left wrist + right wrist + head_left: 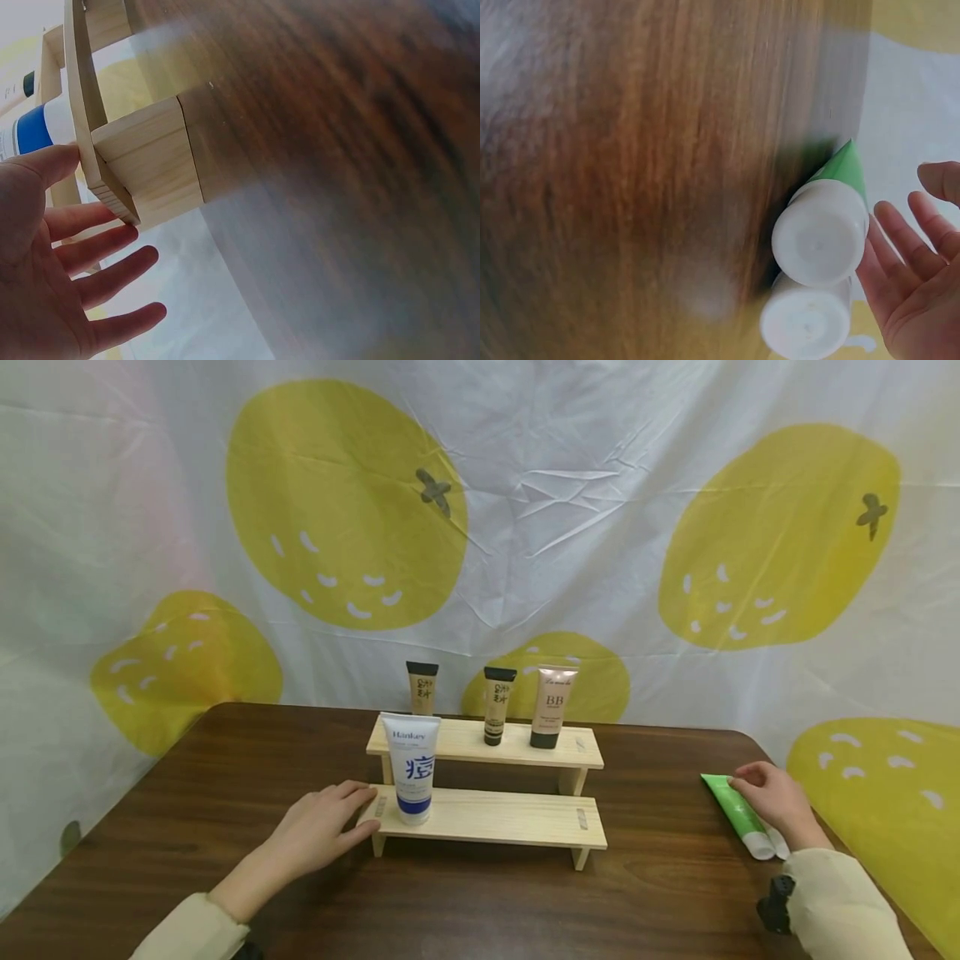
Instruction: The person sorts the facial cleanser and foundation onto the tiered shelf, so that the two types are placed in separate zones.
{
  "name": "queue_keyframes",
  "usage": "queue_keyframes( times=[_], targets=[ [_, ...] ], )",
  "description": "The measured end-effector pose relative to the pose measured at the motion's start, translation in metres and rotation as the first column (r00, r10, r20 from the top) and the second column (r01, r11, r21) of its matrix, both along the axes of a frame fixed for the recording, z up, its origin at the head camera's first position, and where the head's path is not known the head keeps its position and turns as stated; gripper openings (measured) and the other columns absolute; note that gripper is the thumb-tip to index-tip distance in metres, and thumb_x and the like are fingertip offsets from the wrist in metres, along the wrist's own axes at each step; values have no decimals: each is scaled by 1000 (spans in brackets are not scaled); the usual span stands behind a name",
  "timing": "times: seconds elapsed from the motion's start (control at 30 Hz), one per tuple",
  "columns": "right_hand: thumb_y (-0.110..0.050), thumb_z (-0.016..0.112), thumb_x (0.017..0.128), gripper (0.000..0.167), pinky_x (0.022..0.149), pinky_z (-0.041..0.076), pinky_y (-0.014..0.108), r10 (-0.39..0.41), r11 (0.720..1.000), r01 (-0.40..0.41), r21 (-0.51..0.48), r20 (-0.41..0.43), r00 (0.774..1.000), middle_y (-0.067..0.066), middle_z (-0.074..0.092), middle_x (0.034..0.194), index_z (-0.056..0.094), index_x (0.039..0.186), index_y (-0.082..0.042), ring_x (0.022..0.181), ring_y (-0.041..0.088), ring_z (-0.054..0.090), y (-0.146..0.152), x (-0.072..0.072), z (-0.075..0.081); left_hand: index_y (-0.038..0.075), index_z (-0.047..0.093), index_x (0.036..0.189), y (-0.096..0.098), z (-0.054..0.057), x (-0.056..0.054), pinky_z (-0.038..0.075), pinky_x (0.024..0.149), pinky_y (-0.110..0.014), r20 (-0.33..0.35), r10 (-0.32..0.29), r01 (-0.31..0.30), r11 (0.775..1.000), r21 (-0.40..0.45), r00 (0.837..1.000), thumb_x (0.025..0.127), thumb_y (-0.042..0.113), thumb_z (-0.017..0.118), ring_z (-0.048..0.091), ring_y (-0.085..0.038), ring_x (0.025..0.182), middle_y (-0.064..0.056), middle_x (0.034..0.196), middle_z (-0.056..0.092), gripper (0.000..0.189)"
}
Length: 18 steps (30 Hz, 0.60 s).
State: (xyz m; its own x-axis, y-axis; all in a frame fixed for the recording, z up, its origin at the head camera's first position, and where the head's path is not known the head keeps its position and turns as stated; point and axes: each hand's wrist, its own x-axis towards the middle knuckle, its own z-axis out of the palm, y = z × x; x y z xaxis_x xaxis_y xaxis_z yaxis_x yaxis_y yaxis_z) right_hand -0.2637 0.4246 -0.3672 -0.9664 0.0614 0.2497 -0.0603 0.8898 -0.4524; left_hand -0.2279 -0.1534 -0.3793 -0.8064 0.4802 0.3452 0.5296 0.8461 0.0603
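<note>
My left hand (321,828) touches the left end of the lower step of a two-tier wooden rack (517,817). In the left wrist view its thumb and fingers lie fairly straight against the step's end (116,196). Beside it stands a white-and-blue Hankey tube (412,764), cap down on that step. Over on the right, my right hand (776,803) is above a green tube (738,814) with a white cap (817,232). A second white-capped tube (806,322) lies alongside, mostly hidden by the hand. The right wrist view shows the thumb apart from both tubes.
On the upper step stand a gold tube (495,706) with a black cap and a pink BB cream tube (553,706). Another gold tube (422,689) shows behind the Hankey tube. The dark wooden table (660,893) meets a fruit-patterned curtain (570,527).
</note>
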Motion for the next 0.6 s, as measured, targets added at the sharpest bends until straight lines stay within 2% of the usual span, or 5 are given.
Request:
queue_keyframes(
  times=[0.17,0.6],
  targets=[
    [-26,49,88,42,70,39,50,-9,1000,9,-9,70,998,32,52,95,48,103,13,88,45,48,3,0,0,3,60,112,0,0,0,45,72,-43,-2,3,-3,1000,6,1000,84,38,57,57,-28,92,-11,107,57,45],
    [-24,55,85,48,70,41,46,-10,997,21,-73,139,990,32,51,101,43,112,13,88,42,50,4,-5,-5,4,59,113,0,0,1,44,73,-44,10,8,-8,1000,11,1000,84,38,57,56,-28,93,-11,108,57,45]
  ],
)
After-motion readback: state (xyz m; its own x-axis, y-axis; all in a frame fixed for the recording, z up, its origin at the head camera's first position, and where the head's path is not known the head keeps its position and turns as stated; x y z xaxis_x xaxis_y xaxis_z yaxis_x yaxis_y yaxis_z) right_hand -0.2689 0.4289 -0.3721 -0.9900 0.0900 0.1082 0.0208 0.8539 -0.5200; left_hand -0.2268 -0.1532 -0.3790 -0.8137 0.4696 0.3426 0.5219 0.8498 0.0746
